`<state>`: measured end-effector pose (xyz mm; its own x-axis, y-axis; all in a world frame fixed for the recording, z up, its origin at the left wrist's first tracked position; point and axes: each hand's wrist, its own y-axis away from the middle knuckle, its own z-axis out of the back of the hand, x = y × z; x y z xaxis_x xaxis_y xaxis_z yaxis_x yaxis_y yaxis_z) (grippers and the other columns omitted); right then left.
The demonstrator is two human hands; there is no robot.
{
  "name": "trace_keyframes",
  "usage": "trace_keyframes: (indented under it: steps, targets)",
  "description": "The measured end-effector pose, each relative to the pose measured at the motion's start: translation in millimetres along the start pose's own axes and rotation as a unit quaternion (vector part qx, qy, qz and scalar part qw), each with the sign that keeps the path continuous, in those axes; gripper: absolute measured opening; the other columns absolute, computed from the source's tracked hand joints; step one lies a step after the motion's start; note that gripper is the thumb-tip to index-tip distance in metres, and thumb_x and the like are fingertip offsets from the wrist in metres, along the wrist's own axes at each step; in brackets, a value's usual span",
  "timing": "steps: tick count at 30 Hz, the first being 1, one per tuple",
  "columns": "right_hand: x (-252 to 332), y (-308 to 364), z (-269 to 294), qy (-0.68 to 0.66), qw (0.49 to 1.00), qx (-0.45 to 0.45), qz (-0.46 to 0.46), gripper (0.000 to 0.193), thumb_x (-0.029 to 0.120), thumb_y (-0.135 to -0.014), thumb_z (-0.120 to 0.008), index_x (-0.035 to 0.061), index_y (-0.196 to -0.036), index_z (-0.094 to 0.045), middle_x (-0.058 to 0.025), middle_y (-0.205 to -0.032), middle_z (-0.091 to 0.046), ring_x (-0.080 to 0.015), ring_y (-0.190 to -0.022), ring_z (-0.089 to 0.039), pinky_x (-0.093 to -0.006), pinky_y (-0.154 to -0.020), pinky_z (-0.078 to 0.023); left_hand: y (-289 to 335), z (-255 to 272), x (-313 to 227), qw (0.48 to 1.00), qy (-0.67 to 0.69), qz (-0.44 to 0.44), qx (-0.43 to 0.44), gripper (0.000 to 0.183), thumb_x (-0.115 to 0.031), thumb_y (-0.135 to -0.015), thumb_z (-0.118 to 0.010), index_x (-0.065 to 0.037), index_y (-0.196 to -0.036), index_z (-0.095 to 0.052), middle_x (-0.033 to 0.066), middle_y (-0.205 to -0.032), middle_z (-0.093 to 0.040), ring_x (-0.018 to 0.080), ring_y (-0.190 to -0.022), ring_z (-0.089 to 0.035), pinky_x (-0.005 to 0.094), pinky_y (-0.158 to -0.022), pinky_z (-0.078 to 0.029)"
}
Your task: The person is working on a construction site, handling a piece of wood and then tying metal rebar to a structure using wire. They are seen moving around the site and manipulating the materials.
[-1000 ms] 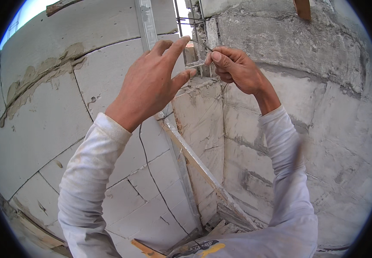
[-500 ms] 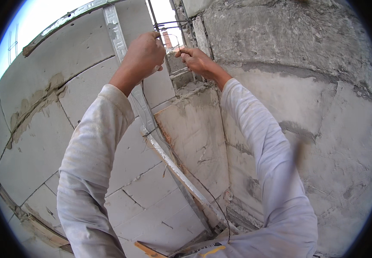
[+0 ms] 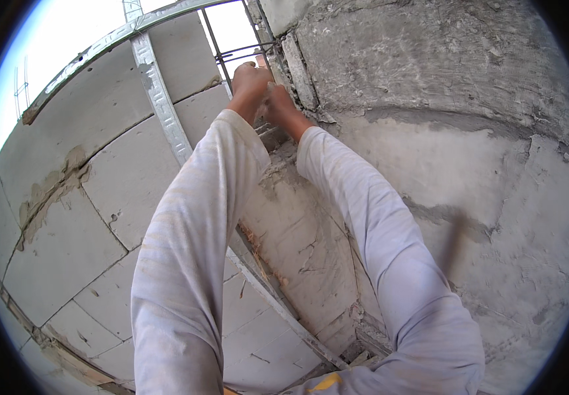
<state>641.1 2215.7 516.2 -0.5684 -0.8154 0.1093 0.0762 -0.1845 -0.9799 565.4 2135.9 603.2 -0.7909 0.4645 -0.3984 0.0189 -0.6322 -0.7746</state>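
Over at nine o'clock I see a wall of pale blocks (image 3: 64,266), dark along its joints, with smeared mortar (image 3: 55,191). Between one and two stretches a rough grey band (image 3: 422,59), above lighter plaster (image 3: 524,197) at three. White sky (image 3: 90,26) glares between ten and eleven

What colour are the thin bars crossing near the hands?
The thin bars look dark grey, best seen in the head view.

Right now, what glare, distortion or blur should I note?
Head view: sky blown out white, upper left; same view: metal strip atop the block wall bowed, likely by the fisheye; same view again: blurred dark smear beside the right sleeve.
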Motion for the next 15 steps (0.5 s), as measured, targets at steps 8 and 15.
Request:
trace_keyframes:
  steps: [8,15]
  targets:
    - [32,-13,78,-0.042,0.987,-0.112,-0.106,0.029,0.009,-0.089,-0.048,-0.0062,-0.109,-0.063,-0.0298,-0.105,-0.066,-0.0453,-0.102,-0.063,-0.0484,-0.091,-0.050,-62,-34,71,0.988,-0.113,-0.097,-0.050,0.030,-0.015,-0.081,-0.056,-0.002,-0.101,-0.074,0.0240,-0.105,-0.071,0.0368,-0.102,-0.069,0.0404,-0.089,-0.053]
    - [30,-44,67,-0.149,0.968,-0.005,-0.203,0.048,0.024,-0.094,-0.043,-0.0074,-0.129,-0.054,-0.0317,-0.129,-0.058,-0.0418,-0.122,-0.056,-0.0430,-0.102,-0.044,-150,-47,153,0.975,-0.106,-0.161,-0.108,0.024,-0.029,-0.090,-0.060,-0.013,-0.091,-0.077,0.0143,-0.096,-0.074,0.0307,-0.091,-0.072,0.0410,-0.076,-0.054]
